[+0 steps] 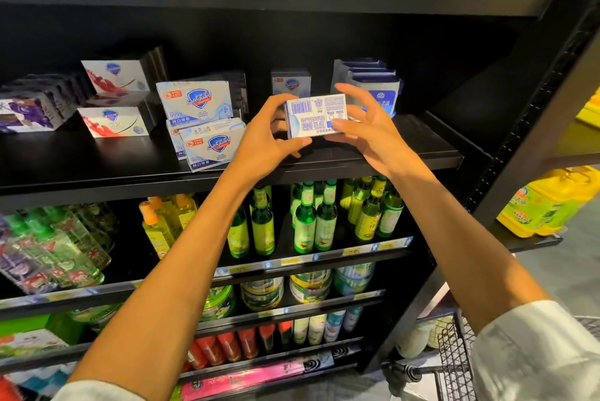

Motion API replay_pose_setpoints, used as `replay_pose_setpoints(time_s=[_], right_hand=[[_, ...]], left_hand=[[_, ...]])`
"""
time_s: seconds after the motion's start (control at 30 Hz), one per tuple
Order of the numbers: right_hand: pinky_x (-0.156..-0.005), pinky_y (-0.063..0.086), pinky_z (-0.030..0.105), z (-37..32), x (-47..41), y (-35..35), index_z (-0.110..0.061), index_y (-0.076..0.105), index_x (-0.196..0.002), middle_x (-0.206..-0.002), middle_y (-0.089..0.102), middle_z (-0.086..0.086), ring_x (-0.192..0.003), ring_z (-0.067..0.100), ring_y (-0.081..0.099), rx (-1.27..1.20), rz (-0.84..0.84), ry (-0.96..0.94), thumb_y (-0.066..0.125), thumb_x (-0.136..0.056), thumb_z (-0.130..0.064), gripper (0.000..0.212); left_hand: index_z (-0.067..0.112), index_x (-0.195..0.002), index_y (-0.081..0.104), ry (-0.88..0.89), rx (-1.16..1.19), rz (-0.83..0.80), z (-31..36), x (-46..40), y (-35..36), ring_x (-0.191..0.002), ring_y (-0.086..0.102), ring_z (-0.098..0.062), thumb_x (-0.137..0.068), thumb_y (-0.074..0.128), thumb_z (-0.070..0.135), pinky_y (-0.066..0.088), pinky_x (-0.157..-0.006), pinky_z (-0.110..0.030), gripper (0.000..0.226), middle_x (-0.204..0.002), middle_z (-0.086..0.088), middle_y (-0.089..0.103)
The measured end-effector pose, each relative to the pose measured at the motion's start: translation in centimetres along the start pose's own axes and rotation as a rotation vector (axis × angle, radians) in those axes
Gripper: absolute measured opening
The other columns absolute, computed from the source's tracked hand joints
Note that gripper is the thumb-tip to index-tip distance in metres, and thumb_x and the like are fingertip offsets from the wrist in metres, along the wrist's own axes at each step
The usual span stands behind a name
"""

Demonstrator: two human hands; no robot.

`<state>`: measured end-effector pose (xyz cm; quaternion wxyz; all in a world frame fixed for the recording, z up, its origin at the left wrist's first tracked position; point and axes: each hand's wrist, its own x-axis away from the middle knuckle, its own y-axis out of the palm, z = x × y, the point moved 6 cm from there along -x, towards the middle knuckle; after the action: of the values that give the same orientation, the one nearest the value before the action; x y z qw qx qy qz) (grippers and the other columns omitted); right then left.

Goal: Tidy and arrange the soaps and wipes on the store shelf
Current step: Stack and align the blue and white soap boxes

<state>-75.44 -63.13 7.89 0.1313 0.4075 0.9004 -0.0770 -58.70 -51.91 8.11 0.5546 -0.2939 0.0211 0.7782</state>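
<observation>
I see one white-and-blue soap box [315, 115] held above the front edge of the black shelf [406, 147], barcode face toward me, tilted slightly. The left hand [269, 137] grips it from the left end, thumb under the lower edge and fingers curled over the top left corner. The right hand [367, 127] pinches the right end, thumb on the printed face, the other fingers spread and raised behind it. The box sits between both grips, clear of the shelf board. Just behind it stands one small blue soap box [291, 83], and to the right a row of wipe packs [373, 85], at least three; the exact count cannot be told. To the left I count three white Safeguard boxes [196, 102]: one upright at the back, two leaning in front of it. Further left are two red-and-white soap boxes [113, 121], one raised above the other, then a stack of purple-printed boxes [29, 111] at the far left. The shelf is part of a black store rack; the tier below holds green glass bottles [305, 222]. A wire cart [454, 358] stands at the lower right, and yellow jugs [548, 202] sit on the neighbouring rack.
</observation>
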Motion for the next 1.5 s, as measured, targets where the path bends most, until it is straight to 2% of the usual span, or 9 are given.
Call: replay_pose_setpoints(time_s=[0.13, 0.3, 0.5, 0.7, 0.9, 1.07, 1.2, 1.37, 1.5], right_hand=[[-0.104, 0.055, 0.05, -0.02, -0.16, 0.22, -0.025, 0.041, -0.154, -0.145, 0.056, 0.01, -0.132, 0.027, 0.06, 0.072, -0.07, -0.015, 0.077, -0.087, 0.005, 0.082], [-0.104, 0.056, 0.047, 0.03, -0.06, -0.01, -0.009, 0.049, -0.145, -0.142, 0.059, 0.013, -0.132, 0.023, 0.06, 0.089, -0.02, -0.033, 0.076, -0.086, 0.008, 0.068], [-0.101, 0.057, 0.046, 0.04, -0.1, 0.11, -0.005, 0.053, -0.141, -0.136, 0.066, 0.013, -0.13, 0.026, 0.063, 0.063, -0.032, -0.019, 0.073, -0.09, 0.001, 0.055], [-0.098, 0.059, 0.041, 0.01, -0.15, 0.32, -0.007, 0.059, -0.136, -0.128, 0.071, 0.01, -0.123, 0.025, 0.067, 0.077, -0.009, 0.009, 0.073, -0.091, -0.001, 0.047], [-0.105, 0.054, 0.05, 0.02, -0.13, 0.48, -0.004, 0.056, -0.138, -0.129, 0.071, 0.011, -0.124, 0.025, 0.067, 0.061, -0.019, 0.034, 0.071, -0.094, -0.005, 0.046], [-0.11, 0.051, 0.051, 0.15, -0.25, 0.39, -0.011, 0.052, -0.146, -0.138, 0.065, 0.012, -0.131, 0.026, 0.062, 0.035, -0.042, 0.035, 0.07, -0.097, -0.009, 0.052], [-0.11, 0.051, 0.046, -0.12, 0.03, 0.33, -0.015, 0.047, -0.152, -0.15, 0.055, 0.009, -0.14, 0.022, 0.053, 0.061, -0.076, -0.013, 0.072, -0.092, 0.002, 0.067], [-0.106, 0.054, 0.041, 0.03, 0.05, 0.24, -0.005, 0.058, -0.138, -0.134, 0.068, 0.01, -0.131, 0.022, 0.062, 0.105, -0.033, -0.022, 0.07, -0.092, 0.004, 0.048], [-0.107, 0.053, 0.049, 0.13, 0.15, 0.12, -0.007, 0.059, -0.137, -0.133, 0.069, 0.011, -0.128, 0.025, 0.064, 0.076, -0.007, -0.002, 0.07, -0.095, -0.002, 0.044]], left_hand=[[0.017, -0.145, 0.046, -0.037, 0.026, -0.006, -0.22, -0.07, -0.07, -0.112, 0.068, -0.019, -0.09, 0.079, 0.009, 0.065, -0.07, -0.045, 0.065, -0.13, -0.004, 0.065], [0.02, -0.149, 0.043, -0.058, 0.01, -0.033, -0.47, -0.26, 0.12, -0.117, 0.066, -0.019, -0.093, 0.077, 0.019, 0.065, -0.075, -0.048, 0.066, -0.133, -0.003, 0.065], [0.031, -0.154, 0.035, -0.034, -0.007, -0.043, -0.79, -0.39, 0.02, -0.136, 0.053, -0.01, -0.089, 0.082, 0.027, 0.051, -0.11, -0.036, 0.081, -0.145, 0.004, 0.058], [0.029, -0.155, 0.037, 0.04, 0.032, -0.034, 0.04, -0.13, -0.13, -0.133, 0.052, -0.001, -0.086, 0.084, 0.011, 0.057, -0.091, -0.023, 0.085, -0.146, 0.006, 0.052], [0.022, -0.135, 0.06, 0.043, 0.001, -0.013, -0.83, -0.38, -0.6, -0.134, 0.054, -0.012, -0.084, 0.084, 0.015, 0.056, -0.102, -0.05, 0.057, -0.14, 0.002, 0.06], [0.015, -0.131, 0.063, 0.008, 0.061, 0.014, -0.67, -0.28, -0.53, -0.126, 0.061, -0.011, -0.087, 0.082, 0.007, 0.062, -0.09, -0.048, 0.049, -0.13, 0.003, 0.068], [0.015, -0.13, 0.062, -0.044, 0.118, 0.023, -0.81, -0.27, -0.54, -0.12, 0.065, -0.011, -0.09, 0.078, 0.006, 0.065, -0.081, -0.047, 0.043, -0.124, 0.003, 0.07], [0.013, -0.136, 0.061, -0.074, 0.124, 0.007, -0.43, -0.16, -0.37, -0.119, 0.068, -0.019, -0.094, 0.077, 0.017, 0.064, -0.079, -0.052, 0.046, -0.129, -0.001, 0.07], [0.011, -0.138, 0.059, -0.072, 0.113, 0.001, -0.12, -0.13, -0.12, -0.12, 0.067, -0.017, -0.096, 0.074, 0.02, 0.064, -0.081, -0.051, 0.045, -0.131, -0.003, 0.069]])
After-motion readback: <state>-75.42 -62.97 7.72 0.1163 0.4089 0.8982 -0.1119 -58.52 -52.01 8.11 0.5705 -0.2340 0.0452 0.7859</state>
